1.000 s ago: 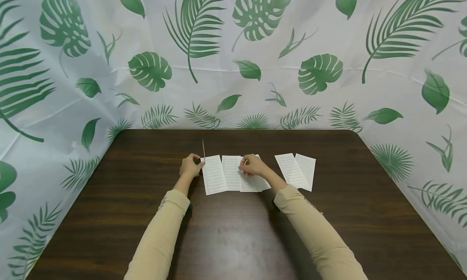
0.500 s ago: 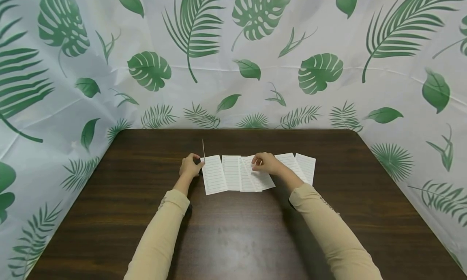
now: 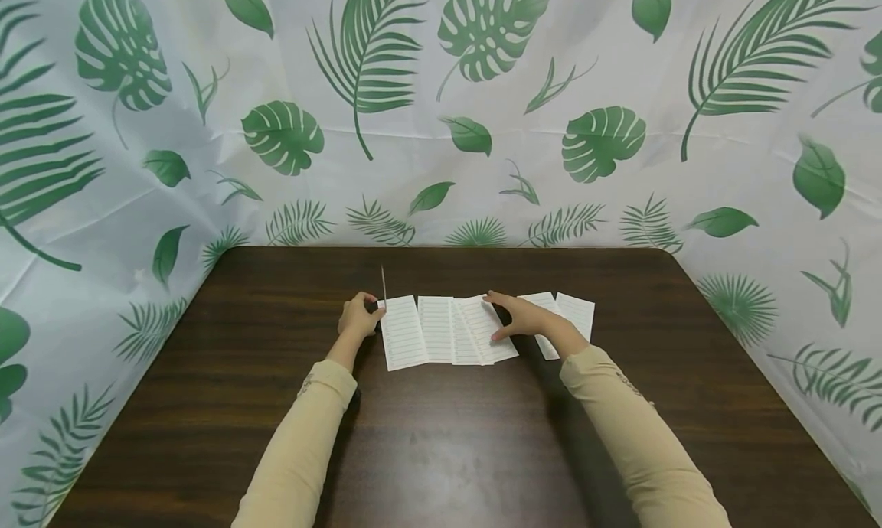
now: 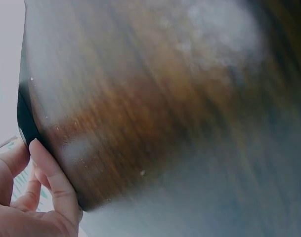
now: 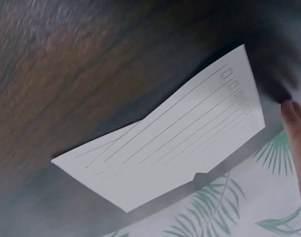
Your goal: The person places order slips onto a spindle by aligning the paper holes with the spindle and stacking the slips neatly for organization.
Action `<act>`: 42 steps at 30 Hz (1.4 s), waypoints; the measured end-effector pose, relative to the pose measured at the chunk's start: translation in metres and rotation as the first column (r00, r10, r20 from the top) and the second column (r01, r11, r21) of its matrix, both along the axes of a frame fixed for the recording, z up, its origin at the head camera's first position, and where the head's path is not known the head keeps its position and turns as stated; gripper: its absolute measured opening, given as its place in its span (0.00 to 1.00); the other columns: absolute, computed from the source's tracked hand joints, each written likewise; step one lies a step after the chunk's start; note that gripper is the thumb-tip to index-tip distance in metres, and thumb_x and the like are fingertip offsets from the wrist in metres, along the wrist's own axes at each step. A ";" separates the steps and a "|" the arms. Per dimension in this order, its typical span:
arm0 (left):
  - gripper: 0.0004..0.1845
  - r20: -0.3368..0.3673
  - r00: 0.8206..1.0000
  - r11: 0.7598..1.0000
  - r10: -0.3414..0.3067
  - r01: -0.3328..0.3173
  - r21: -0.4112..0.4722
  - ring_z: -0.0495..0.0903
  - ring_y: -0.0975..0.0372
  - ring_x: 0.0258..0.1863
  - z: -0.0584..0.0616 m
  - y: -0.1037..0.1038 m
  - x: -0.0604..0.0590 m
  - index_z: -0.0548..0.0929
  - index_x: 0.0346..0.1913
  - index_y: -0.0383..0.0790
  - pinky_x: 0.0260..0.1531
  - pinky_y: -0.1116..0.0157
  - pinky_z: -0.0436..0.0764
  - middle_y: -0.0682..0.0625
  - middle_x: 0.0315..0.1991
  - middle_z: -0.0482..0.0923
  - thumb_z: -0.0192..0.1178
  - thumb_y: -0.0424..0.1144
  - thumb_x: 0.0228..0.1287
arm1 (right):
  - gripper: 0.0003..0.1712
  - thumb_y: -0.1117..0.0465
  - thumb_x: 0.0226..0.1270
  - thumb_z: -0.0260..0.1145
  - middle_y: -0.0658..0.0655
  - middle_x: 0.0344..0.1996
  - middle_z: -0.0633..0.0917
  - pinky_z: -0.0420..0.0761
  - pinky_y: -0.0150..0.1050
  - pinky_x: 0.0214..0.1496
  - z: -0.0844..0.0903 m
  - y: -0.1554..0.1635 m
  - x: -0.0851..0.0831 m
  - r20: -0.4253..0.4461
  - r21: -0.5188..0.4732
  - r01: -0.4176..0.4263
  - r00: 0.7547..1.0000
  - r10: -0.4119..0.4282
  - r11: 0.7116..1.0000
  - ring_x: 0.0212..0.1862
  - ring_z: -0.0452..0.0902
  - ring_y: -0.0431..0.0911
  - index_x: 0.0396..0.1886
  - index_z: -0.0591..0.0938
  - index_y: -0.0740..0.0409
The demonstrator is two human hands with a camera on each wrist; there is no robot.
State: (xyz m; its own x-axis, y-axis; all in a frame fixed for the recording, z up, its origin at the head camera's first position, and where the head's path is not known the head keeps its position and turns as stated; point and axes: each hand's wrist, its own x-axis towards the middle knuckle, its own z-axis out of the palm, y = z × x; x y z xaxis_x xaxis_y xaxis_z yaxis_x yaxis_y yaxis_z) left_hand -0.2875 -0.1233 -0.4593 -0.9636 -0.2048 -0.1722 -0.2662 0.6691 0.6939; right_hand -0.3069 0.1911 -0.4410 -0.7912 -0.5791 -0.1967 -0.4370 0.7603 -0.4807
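Between the hands — lined slips (image 3: 448, 329) — left hand (image 3: 358, 317) pinching a thin strip (image 3: 383, 283), right hand (image 3: 527, 319) spread flat on them.

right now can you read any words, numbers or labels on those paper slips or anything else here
No readable text in any view.
Lined paper slips: ruled lines only in the head view; nothing legible.
Slip in the right wrist view: a column of small printed marks near one end, too small and blurred to read.
Leaf-print backdrop: pattern only, no lettering.
Table: no label or sign.
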 end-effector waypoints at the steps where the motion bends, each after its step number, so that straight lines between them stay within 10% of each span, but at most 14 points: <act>1: 0.17 -0.001 1.000 1.000 0.000 0.000 -0.001 0.79 0.48 0.35 0.000 -0.001 0.000 0.74 0.54 0.41 0.37 0.56 0.79 0.32 0.59 0.67 0.57 0.43 0.66 | 0.50 0.55 0.54 0.73 0.73 0.70 0.57 0.59 0.59 0.71 -0.001 0.001 0.000 0.008 0.015 -0.007 1.000 0.007 1.000 0.70 0.54 0.66 0.70 0.58 0.69; 12: 0.18 0.031 0.999 1.000 -0.011 0.011 -0.008 0.75 0.61 0.19 0.000 -0.008 0.003 0.73 0.55 0.42 0.32 0.60 0.77 0.32 0.60 0.65 0.57 0.45 0.67 | 0.53 0.51 0.53 0.73 0.72 0.70 0.54 0.50 0.63 0.73 -0.007 -0.002 0.002 0.028 0.052 -0.025 0.999 0.023 0.998 0.71 0.49 0.67 0.71 0.55 0.68; 42: 0.18 0.048 0.997 0.998 -0.056 0.054 0.040 0.79 0.60 0.21 0.004 -0.006 0.000 0.71 0.56 0.40 0.40 0.58 0.81 0.31 0.62 0.62 0.56 0.44 0.68 | 0.51 0.56 0.53 0.72 0.73 0.71 0.50 0.45 0.65 0.73 -0.009 0.004 0.002 0.048 0.047 -0.018 0.999 0.016 0.999 0.72 0.44 0.68 0.71 0.57 0.68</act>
State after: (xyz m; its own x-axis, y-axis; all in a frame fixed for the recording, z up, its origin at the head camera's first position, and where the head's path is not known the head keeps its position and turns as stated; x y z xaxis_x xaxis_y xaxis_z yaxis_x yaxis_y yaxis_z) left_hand -0.2876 -0.1296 -0.4553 -0.9632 -0.1441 -0.2267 -0.2645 0.6566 0.7063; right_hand -0.3052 0.1948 -0.4496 -0.7703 -0.5816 -0.2613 -0.4276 0.7752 -0.4650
